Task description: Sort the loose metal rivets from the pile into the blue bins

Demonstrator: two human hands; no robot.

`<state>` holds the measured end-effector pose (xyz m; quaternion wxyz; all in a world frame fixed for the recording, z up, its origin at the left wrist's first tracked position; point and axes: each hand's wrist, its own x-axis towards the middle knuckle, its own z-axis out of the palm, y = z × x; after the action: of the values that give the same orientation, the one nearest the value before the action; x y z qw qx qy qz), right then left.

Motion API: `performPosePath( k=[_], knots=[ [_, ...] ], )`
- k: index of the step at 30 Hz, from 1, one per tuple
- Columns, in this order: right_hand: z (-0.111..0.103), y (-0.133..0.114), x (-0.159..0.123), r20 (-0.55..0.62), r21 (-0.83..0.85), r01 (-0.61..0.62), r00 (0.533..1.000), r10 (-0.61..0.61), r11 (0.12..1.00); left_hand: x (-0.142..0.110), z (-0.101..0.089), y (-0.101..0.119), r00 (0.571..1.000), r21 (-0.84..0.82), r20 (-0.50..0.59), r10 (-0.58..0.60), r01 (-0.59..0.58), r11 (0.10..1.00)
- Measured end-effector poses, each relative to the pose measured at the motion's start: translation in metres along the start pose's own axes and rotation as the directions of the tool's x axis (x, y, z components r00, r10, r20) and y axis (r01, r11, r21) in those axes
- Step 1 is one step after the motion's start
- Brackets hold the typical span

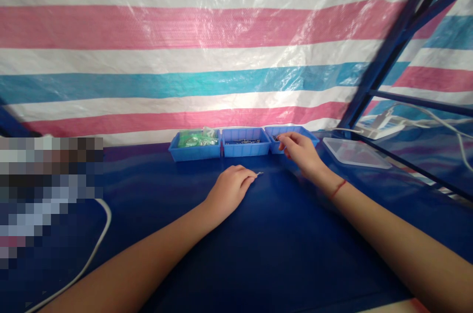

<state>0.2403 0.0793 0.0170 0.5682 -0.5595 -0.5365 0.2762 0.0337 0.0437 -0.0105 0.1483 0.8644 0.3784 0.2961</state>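
Note:
My left hand [232,189] rests low over the blue table, thumb and fingers pinched on a small screw [259,173] whose thin metal shank sticks out to the right. My right hand [300,151] reaches to the front edge of the right blue bin [312,136]. Its thumb and fingertips are drawn together there, and I cannot make out what is between them. Beside that bin stands the middle blue bin [247,150], with several dark metal screws [242,141] in it. Green and clear plastic bags [197,138] fill the left blue bin [195,155].
A translucent plastic lid [356,153] lies to the right of the bins. Further right, a white power strip [382,128] with cables sits by the blue metal frame [391,56]. A white cable [105,224] curves across the table's left side. Striped sheeting [177,27] hangs behind the bins.

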Motion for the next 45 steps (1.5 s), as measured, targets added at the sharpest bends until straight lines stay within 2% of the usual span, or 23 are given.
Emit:
performPosePath(
  k=[2, 5, 8, 12, 20, 26, 32, 38, 42, 45],
  knots=[
    [0.003, -0.004, -0.006, 0.157, -0.096, 0.104, 0.984, -0.088, 0.99, 0.001, -0.002, -0.001, 0.997, -0.076, -0.054, -0.056, 0.052, 0.996],
    [0.007, -0.007, -0.015, 0.415, -0.221, 0.293, 0.891, -0.182, 0.93, 0.003, -0.003, -0.003, 0.974, -0.252, -0.159, -0.163, 0.12, 0.96],
    [0.012, -0.011, -0.024, 0.516, -0.246, 0.354, 0.836, -0.188, 0.902, 0.004, -0.003, -0.007, 0.941, -0.44, -0.21, -0.266, 0.153, 0.885],
    [0.016, -0.017, -0.032, 0.501, -0.174, 0.385, 0.827, -0.255, 0.907, 0.005, -0.002, -0.012, 0.938, -0.573, -0.198, -0.286, 0.126, 0.81],
    [0.019, -0.021, -0.038, 0.455, -0.079, 0.366, 0.841, -0.293, 0.927, 0.006, 0.0, -0.015, 0.932, -0.644, -0.198, -0.303, 0.109, 0.757],
    [0.019, -0.022, -0.039, 0.437, -0.089, 0.387, 0.843, -0.313, 0.918, 0.006, -0.003, -0.008, 0.928, -0.615, -0.174, -0.33, 0.16, 0.772],
    [0.019, -0.025, -0.043, 0.433, -0.128, 0.494, 0.808, -0.4, 0.86, 0.006, -0.003, -0.004, 0.94, -0.602, -0.13, -0.316, 0.179, 0.779],
    [0.019, -0.023, -0.042, 0.439, -0.174, 0.566, 0.777, -0.451, 0.806, 0.004, -0.001, -0.008, 0.933, -0.562, -0.222, -0.284, 0.115, 0.819],
    [0.023, -0.017, -0.043, 0.497, -0.143, 0.531, 0.768, -0.404, 0.835, 0.003, -0.003, -0.005, 0.93, -0.517, -0.25, -0.271, 0.108, 0.849],
    [0.025, -0.013, -0.043, 0.533, -0.059, 0.416, 0.782, -0.323, 0.908, 0.004, -0.004, -0.002, 0.944, -0.472, -0.209, -0.256, 0.132, 0.872]
  ],
)
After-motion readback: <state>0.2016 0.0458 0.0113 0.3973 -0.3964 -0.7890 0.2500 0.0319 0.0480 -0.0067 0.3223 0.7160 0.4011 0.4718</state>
